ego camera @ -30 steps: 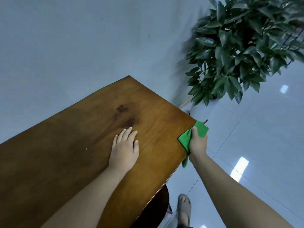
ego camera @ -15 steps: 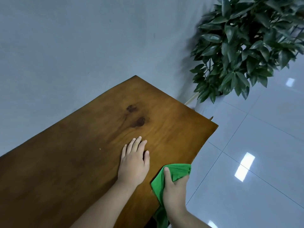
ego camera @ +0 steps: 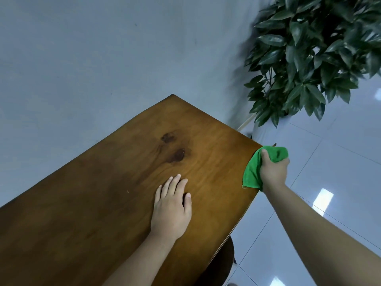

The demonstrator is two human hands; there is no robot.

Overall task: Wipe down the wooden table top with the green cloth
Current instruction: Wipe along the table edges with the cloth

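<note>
The wooden table top [ego camera: 103,203] runs from the lower left to a far corner near the wall, with two dark knots in its grain. My left hand [ego camera: 171,209] lies flat on it, palm down, fingers together, holding nothing. My right hand [ego camera: 273,172] grips the bunched green cloth [ego camera: 252,174] against the table's right corner and edge, with the cloth wrapped over that edge.
A leafy potted plant [ego camera: 309,58] stands on the tiled floor [ego camera: 329,182] just beyond the table's right corner. A plain grey wall [ego camera: 103,58] runs behind the table. A dark round seat [ego camera: 222,265] shows under the table's near right edge.
My right hand has slid the cloth along the right edge, from the near end half a second ago back out to the far right corner. My left hand has stayed flat on the table.
</note>
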